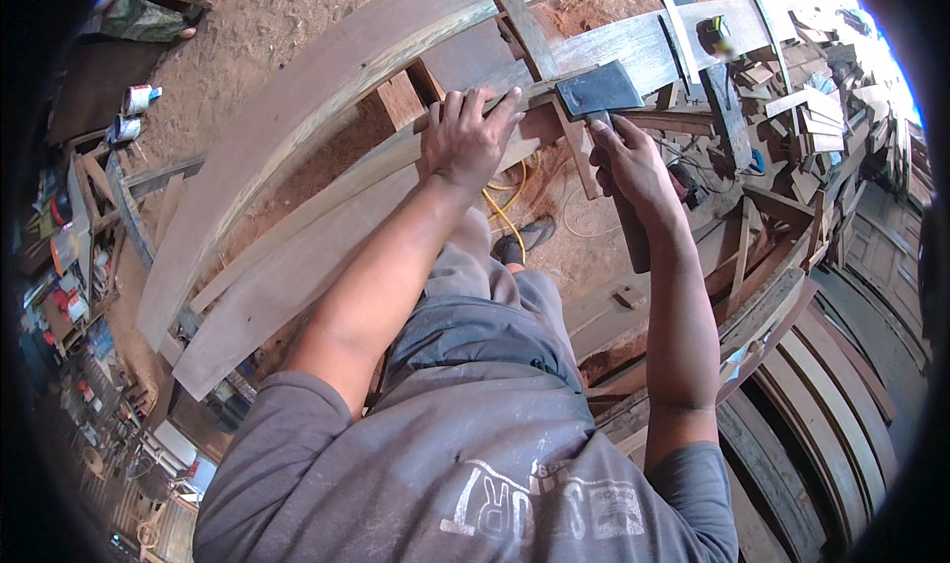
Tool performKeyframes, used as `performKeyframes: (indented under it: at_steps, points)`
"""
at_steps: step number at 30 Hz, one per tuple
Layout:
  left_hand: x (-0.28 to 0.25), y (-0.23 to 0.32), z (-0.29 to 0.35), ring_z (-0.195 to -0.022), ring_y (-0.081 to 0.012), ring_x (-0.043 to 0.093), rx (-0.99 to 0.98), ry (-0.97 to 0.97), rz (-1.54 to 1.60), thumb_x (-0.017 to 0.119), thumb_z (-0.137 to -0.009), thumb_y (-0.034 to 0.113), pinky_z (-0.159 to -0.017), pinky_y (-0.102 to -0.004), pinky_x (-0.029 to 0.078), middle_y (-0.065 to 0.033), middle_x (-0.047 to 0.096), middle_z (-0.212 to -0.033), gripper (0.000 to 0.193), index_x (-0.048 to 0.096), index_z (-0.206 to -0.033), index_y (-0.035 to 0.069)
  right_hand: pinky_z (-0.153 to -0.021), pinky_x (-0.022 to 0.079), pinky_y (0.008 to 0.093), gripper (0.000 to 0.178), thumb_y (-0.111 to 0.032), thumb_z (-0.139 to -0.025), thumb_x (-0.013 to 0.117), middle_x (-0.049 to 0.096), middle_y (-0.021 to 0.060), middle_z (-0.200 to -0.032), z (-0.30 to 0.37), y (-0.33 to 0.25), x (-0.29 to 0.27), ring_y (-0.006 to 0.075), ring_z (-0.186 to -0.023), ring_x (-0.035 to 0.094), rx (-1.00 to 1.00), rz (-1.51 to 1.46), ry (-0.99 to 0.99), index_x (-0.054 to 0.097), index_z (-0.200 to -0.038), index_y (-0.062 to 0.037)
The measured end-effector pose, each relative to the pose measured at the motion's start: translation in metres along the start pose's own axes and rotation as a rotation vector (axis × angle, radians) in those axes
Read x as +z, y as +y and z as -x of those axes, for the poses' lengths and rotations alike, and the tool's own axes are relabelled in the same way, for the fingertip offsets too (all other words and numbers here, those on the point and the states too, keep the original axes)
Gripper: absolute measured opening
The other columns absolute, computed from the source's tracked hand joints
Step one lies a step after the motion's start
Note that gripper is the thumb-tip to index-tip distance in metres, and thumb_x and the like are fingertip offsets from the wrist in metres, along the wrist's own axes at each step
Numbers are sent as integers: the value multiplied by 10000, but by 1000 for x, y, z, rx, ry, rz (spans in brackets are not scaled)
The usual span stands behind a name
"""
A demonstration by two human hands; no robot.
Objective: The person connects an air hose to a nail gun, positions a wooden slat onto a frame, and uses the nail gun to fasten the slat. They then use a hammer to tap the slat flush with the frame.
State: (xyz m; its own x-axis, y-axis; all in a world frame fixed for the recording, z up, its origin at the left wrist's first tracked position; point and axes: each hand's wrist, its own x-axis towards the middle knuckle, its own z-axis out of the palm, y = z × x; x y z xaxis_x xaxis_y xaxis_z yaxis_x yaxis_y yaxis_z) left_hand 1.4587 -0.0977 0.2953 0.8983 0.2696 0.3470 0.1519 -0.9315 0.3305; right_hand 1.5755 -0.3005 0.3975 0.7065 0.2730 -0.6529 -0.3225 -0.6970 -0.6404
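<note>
My left hand [465,138] grips the edge of a long, narrow wooden plank [371,175], its fingers bent over the top. My right hand [633,162] is closed around the dark handle of a hatchet [600,90]. The hatchet's broad grey head lies flat-side up by the plank's far end, just right of my left hand; whether it touches the wood I cannot tell. A crosswise wooden strip [526,31] runs up beside the head. Beyond the plank curves a wide, pale board [247,172], and a lower board [287,286] lies nearer to me.
A tape measure [713,36] sits on a board at the upper right. Wood offcuts [821,118] are heaped farther right. A yellow cable [507,212] trails over the sandy ground near my foot [513,250]. Curved planks [826,395] are stacked at the lower right; tins [124,128] stand left.
</note>
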Motion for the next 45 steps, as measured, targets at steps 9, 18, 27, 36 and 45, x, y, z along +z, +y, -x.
performKeyframes:
  at_steps: [9, 18, 27, 36, 45]
  points:
    - [2, -3, 0, -1033, -227, 609, 34, -22, -41, 774, -948, 382, -898, -409, 493, 27, 662, -1146, 380, 758, -1317, 290, -638, 522, 311, 461, -389, -1098, 609, 687, 71, -882, -1, 18, 29, 128, -713, 629, -58, -51, 22, 657, -1323, 10]
    - [2, 0, -2, -1033, -224, 603, 15, 13, 6, 779, -948, 371, -876, -412, 483, 26, 636, -1125, 376, 742, -1315, 298, -802, 595, 438, 440, -351, -1101, 589, 762, 242, -1033, 10, 15, 49, 361, -889, 765, -207, 49, 420, 624, -1327, 25]
    - [6, -3, 0, -1033, -217, 603, 19, 46, 14, 776, -947, 336, -879, -410, 481, 28, 637, -1124, 373, 739, -1317, 305, -855, 574, 555, 404, -291, -1093, 574, 739, 255, -1118, 25, 2, 34, 469, -1023, 732, -456, 497, 554, 576, -1442, -88]
    - [0, 1, 0, -1036, -214, 602, 3, -2, -32, 774, -940, 310, -882, -401, 482, 41, 647, -1137, 367, 755, -1307, 306, -804, 581, 559, 501, -287, -1091, 543, 706, 218, -1080, 31, -2, 42, 446, -934, 729, -367, 726, 509, 477, -1575, -175]
    - [3, 0, 0, -1035, -219, 610, -13, -3, 21, 757, -959, 399, -882, -420, 483, 42, 642, -1152, 367, 716, -1318, 336, -835, 580, 564, 515, -252, -1066, 573, 704, 238, -1158, 24, -18, 27, 465, -1003, 730, -390, 746, 525, 491, -1571, -190]
